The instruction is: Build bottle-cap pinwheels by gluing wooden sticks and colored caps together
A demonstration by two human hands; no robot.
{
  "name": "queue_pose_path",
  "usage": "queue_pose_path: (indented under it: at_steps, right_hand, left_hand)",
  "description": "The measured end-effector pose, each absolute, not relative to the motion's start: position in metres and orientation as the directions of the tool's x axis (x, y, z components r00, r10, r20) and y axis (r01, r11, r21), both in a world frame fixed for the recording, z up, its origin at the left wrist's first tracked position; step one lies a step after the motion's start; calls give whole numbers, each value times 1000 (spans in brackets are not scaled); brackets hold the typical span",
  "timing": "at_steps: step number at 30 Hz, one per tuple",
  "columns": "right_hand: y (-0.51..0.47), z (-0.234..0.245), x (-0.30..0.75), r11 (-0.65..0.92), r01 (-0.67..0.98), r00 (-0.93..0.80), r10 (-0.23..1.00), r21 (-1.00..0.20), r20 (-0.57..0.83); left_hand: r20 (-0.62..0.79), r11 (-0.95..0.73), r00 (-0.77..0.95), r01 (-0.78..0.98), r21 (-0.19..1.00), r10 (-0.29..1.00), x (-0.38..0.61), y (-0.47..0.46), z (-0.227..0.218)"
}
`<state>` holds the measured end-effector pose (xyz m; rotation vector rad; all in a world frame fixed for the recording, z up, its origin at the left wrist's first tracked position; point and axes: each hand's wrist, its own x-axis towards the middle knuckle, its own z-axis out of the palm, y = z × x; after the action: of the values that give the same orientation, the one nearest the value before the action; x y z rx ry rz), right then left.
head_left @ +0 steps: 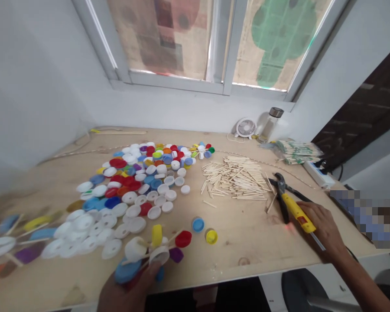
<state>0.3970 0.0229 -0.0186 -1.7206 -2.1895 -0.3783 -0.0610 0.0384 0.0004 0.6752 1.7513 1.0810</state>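
Note:
My left hand (130, 286), at the front edge of the table, is closed around a cluster of plastic bottle caps joined by small wooden sticks. This bottle-cap cluster (159, 255) has white, blue, yellow, red and purple caps. On the right, my right hand (318, 221) is at a yellow glue gun (299, 213), its fingers partly hidden behind the gun's body. A clear glue stick (317, 242) pokes out of the gun's rear. Beside the gun's front end lie pliers (280, 184) with black handles. A blue cap (198, 224) and a yellow cap (211, 236) lie between my hands.
Many loose caps (130, 184) cover the left-centre. Short sticks (237, 177) lie heaped right of them. Another cap cluster (201, 151) stands behind; blurred ones (26, 238) lie left. At the back are a fan (246, 127), a bottle (270, 125) and bundled sticks (299, 151).

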Motion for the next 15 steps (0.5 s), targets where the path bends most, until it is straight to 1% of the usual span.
queue_pose_path:
  at_steps: [3,5,7,11,13,15]
  right_hand:
    - [29,-20,410,261,965,-251,909,16,332]
    - [32,-20,415,297,954,-293,910,34,292]
    - [32,-21,417,327,944,-326,904,43,275]
    - [28,-20,422,311,949,-316,914,58,254]
    - [25,-14,423,327,943,-333,904,65,268]
    - [23,-3,418,349,935,-350,882,62,316]
  left_hand:
    - [-414,366,-438,-194,910,798,-53,37,-1]
    - [-409,321,-459,-260,911,789,-49,35,-1]
    - [-409,303,-459,-289,908,789,-47,34,0]
    - [-417,275,-425,-357,893,804,-49,36,-1]
    - [-426,282,-406,-368,886,809,-54,38,-4]
    - [-452,306,-381,-386,871,807,-58,39,-10]
